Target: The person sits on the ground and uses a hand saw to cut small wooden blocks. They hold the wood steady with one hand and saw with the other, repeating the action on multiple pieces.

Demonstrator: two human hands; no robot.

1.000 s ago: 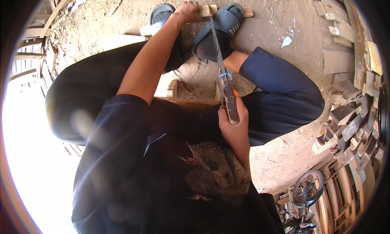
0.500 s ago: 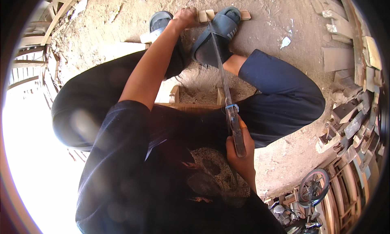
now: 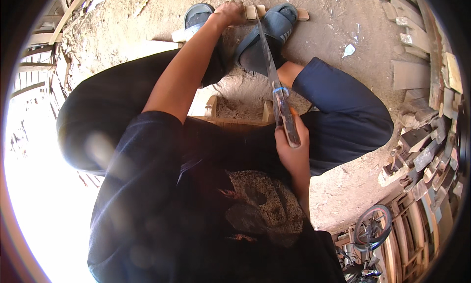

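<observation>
My left hand [image 3: 230, 12] is closed on a short wooden piece [image 3: 255, 12] lying crosswise at my feet, near the top of the view, between and under the grey sandals [image 3: 274, 27]. My right hand [image 3: 294, 145] grips the worn handle of a handsaw [image 3: 270, 57], with a blue band near the blade's root. The long blade points away from me, its far end on the wooden piece just right of my left hand's fingers. My legs are bent either side, and the underside of the wood at my feet is hidden.
Beneath me is a low wooden seat [image 3: 230, 122] on the dirt floor [image 3: 333, 37]. Stacked wood offcuts [image 3: 422, 150] line the right side, with curved boards and a bicycle-like wheel [image 3: 372, 226] at the lower right. Wooden framing [image 3: 39, 62] stands at the left beside bright glare.
The saw came back toward my body half a second ago and has since been pushed forward, away from me. My left hand stays on the wooden piece.
</observation>
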